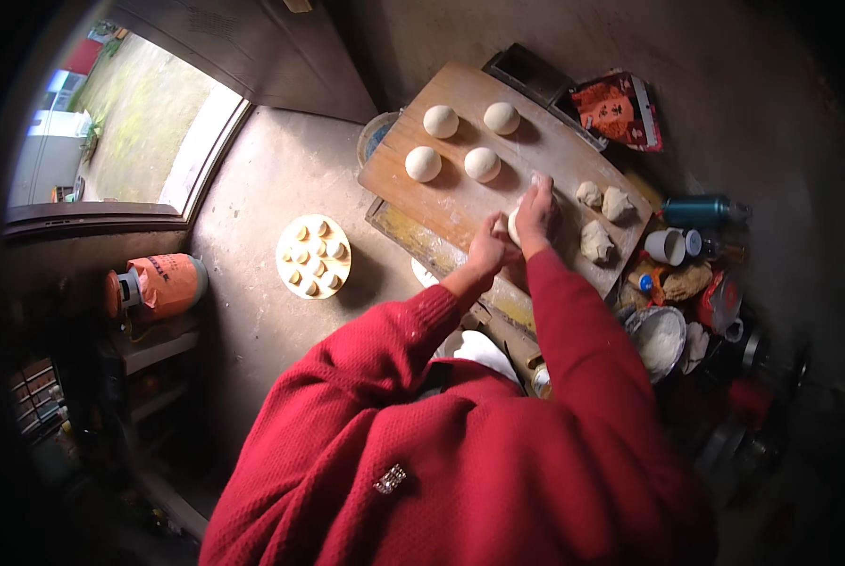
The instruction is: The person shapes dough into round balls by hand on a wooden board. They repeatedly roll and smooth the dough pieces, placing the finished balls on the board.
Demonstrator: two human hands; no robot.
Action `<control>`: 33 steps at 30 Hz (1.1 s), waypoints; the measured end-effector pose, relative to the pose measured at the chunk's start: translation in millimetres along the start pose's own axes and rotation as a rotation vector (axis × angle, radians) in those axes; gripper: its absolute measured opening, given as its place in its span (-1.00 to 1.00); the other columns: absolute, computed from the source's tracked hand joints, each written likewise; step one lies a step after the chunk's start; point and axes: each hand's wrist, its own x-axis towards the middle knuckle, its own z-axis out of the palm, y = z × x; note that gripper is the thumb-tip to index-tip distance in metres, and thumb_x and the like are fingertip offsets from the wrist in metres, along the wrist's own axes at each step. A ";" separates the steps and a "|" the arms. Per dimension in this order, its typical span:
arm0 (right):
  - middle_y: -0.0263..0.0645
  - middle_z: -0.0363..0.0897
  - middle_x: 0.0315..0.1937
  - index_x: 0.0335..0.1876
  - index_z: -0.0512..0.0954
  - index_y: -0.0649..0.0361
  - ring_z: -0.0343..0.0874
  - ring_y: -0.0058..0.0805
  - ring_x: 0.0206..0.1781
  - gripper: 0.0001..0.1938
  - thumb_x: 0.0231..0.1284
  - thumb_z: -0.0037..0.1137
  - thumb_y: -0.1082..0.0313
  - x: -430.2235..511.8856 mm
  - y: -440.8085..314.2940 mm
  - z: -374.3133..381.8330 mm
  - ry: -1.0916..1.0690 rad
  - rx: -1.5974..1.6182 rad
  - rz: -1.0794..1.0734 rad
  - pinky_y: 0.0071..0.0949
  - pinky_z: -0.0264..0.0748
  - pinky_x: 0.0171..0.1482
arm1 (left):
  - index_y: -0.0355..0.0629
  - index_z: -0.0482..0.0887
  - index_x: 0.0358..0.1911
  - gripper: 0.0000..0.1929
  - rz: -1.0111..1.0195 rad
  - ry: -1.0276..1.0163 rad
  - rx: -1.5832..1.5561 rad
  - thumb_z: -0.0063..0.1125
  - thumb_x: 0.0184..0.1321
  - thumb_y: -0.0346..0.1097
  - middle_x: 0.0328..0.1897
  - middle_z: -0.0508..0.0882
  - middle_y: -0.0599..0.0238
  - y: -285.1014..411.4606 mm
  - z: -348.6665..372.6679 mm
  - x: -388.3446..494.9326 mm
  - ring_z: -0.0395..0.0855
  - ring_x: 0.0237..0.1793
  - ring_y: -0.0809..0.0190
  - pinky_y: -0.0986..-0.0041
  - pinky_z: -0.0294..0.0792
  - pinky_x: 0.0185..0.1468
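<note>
Both hands are over a floured wooden board (pixel 458 85). My left hand (pixel 489 246) and my right hand (pixel 535 218) press from either side on a piece of dough (pixel 513 226), mostly hidden between them. The right hand's fingers carry flour. Beyond my hands, several smooth round dough balls stand in two rows, among them a near one (pixel 482 165) and a far one (pixel 501 118). To the right of my right hand lie three rough dough lumps, the largest a wrinkled lump (pixel 596 241) near the board's right edge.
Right of the board stand a metal bowl of flour (pixel 657 344), a white cup (pixel 666 247) and a teal bottle (pixel 702 211). A red food packet (pixel 617 110) lies behind it. Left, a round tray (pixel 314 291) holds several small dough pieces; a gas cylinder (pixel 171 276) lies farther off.
</note>
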 end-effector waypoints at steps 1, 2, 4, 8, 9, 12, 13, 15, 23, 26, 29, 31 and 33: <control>0.08 0.65 -0.25 0.09 0.48 0.19 0.65 0.03 -0.16 -0.69 0.33 -0.16 0.29 8.4 -7.6 -4.9 -0.073 -0.169 0.071 -0.12 0.53 -0.14 | -0.14 0.18 0.43 -0.23 -0.029 0.025 -0.011 0.04 0.08 -0.72 -0.25 0.59 0.10 4.5 2.9 5.6 0.62 -0.30 0.16 0.39 0.56 -0.13; -0.04 0.64 -0.42 0.05 0.49 0.23 0.62 -0.08 -0.35 -0.70 0.38 -0.17 0.26 15.1 8.2 -5.7 -0.032 -0.227 0.090 -0.23 0.54 -0.26 | -0.16 0.29 0.39 -0.28 -0.064 0.023 -0.013 0.07 0.06 -0.70 -0.31 0.61 0.15 11.3 16.4 10.1 0.63 -0.31 0.17 0.39 0.56 -0.12; -0.14 0.61 -0.42 0.03 0.51 0.27 0.57 -0.23 -0.39 -0.70 0.41 -0.19 0.26 8.7 17.4 -25.4 0.018 0.393 0.562 -0.34 0.51 -0.30 | -0.20 0.48 0.24 -0.43 0.141 0.086 0.478 0.08 0.07 -0.68 -0.28 0.64 0.22 21.5 28.7 -9.6 0.64 -0.28 0.17 0.41 0.55 -0.08; -0.24 0.55 -0.28 0.00 0.54 0.31 0.51 -0.46 -0.30 -0.71 0.41 -0.22 0.33 -50.8 56.0 -16.3 0.149 0.531 0.348 -0.46 0.48 -0.25 | -0.24 0.70 -0.01 -0.59 0.480 0.107 0.791 0.01 0.05 -0.69 0.14 0.57 0.10 -20.4 33.0 -24.4 0.59 0.06 0.15 0.45 0.44 0.13; -0.10 0.57 -0.28 0.01 0.53 0.32 0.55 -0.28 -0.26 -0.71 0.37 -0.22 0.37 -48.1 49.5 -8.5 0.238 0.193 0.030 -0.34 0.49 -0.20 | -0.25 0.72 -0.05 -0.60 0.516 0.191 0.865 0.00 0.05 -0.69 0.19 0.53 0.08 -17.8 34.5 -27.8 0.57 0.11 0.14 0.45 0.43 0.16; 0.17 0.57 -0.25 0.02 0.50 0.28 0.56 0.08 -0.22 -0.70 0.33 -0.20 0.34 -13.0 29.2 0.5 0.160 0.035 -0.044 -0.13 0.47 -0.16 | -0.16 0.39 0.30 -0.35 0.235 0.168 0.336 -0.03 0.05 -0.72 0.06 0.56 0.05 -0.8 32.6 -25.6 0.63 -0.07 0.08 0.35 0.55 -0.01; 0.15 0.59 -0.21 0.01 0.50 0.23 0.57 0.11 -0.15 -0.73 0.34 -0.19 0.31 0.4 16.6 0.9 0.100 -0.027 0.041 -0.09 0.48 -0.12 | -0.13 0.29 0.38 -0.28 0.098 0.178 0.117 -0.04 0.05 -0.72 0.02 0.57 0.04 4.0 32.1 -29.1 0.64 -0.12 0.07 0.33 0.57 -0.06; 0.10 0.64 -0.12 -0.03 0.50 0.12 0.59 0.18 -0.03 -0.77 0.36 -0.15 0.25 16.1 0.9 -3.5 -0.022 -0.169 0.212 -0.02 0.50 -0.04 | -0.08 0.03 0.48 -0.16 0.014 0.072 0.006 -0.07 0.06 -0.74 -0.19 0.61 0.05 5.4 23.0 -12.4 0.65 -0.26 0.11 0.35 0.57 -0.14; -0.21 0.54 -0.36 0.06 0.50 0.31 0.48 -0.44 -0.42 -0.68 0.40 -0.20 0.30 -45.3 74.7 -21.3 0.192 0.493 0.319 -0.44 0.46 -0.34 | -0.27 0.71 -0.05 -0.73 0.460 0.100 0.841 0.08 0.19 -0.56 0.20 0.56 0.12 -11.8 53.1 -36.3 0.57 0.11 0.12 0.37 0.40 0.25; 0.00 0.65 -0.27 0.14 0.45 0.19 0.64 -0.10 -0.24 -0.68 0.41 -0.23 0.28 -29.4 -10.8 -20.5 0.007 0.063 0.046 -0.16 0.52 -0.19 | -0.21 0.43 0.28 -0.42 0.252 0.138 0.413 0.03 0.11 -0.68 0.27 0.46 0.04 5.4 26.1 -30.8 0.57 0.13 0.03 0.34 0.49 0.17; 0.01 0.65 -0.31 0.09 0.45 0.10 0.66 0.01 -0.22 -0.72 0.42 -0.25 0.26 16.3 12.7 -0.3 -0.102 -0.026 0.012 -0.11 0.52 -0.22 | -0.16 -0.02 0.50 -0.10 -0.027 0.144 0.001 -0.29 -0.06 -0.83 0.28 0.44 -0.10 25.5 32.1 -31.4 0.64 0.06 -0.06 0.25 0.58 0.10; -0.15 0.57 -0.47 -0.06 0.49 0.17 0.57 -0.23 -0.45 -0.79 0.37 -0.13 0.28 29.5 16.7 4.1 -0.112 0.088 0.039 -0.28 0.46 -0.45 | -0.15 0.04 0.49 -0.13 0.032 0.051 -0.124 -0.26 -0.04 -0.81 0.22 0.50 -0.12 19.3 30.9 -16.3 0.64 0.06 -0.05 0.29 0.59 0.08; -0.27 0.49 -0.54 -0.13 0.52 0.19 0.47 -0.40 -0.55 -0.82 0.35 -0.07 0.29 33.1 37.0 2.5 -0.153 0.549 0.276 -0.41 0.40 -0.54 | -0.21 0.43 0.28 -0.32 0.121 0.020 0.082 -0.21 -0.01 -0.79 0.14 0.59 0.04 17.1 40.1 -6.4 0.63 0.08 0.01 0.31 0.54 0.14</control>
